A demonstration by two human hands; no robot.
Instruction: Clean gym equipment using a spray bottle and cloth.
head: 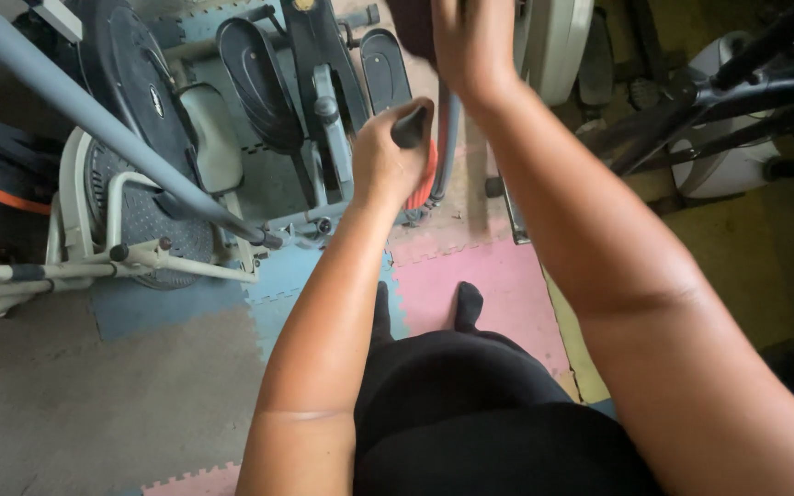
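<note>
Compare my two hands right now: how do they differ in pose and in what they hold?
The left hand is closed in a fist around a dark handle, with something red showing beneath it; the right hand reaches higher, at the frame's top edge, against a dark maroon thing, its fingers cut off from view. The left hand sits lower and nearer the body; the right is farther out. Both are bare, above the foam floor mats.
</note>
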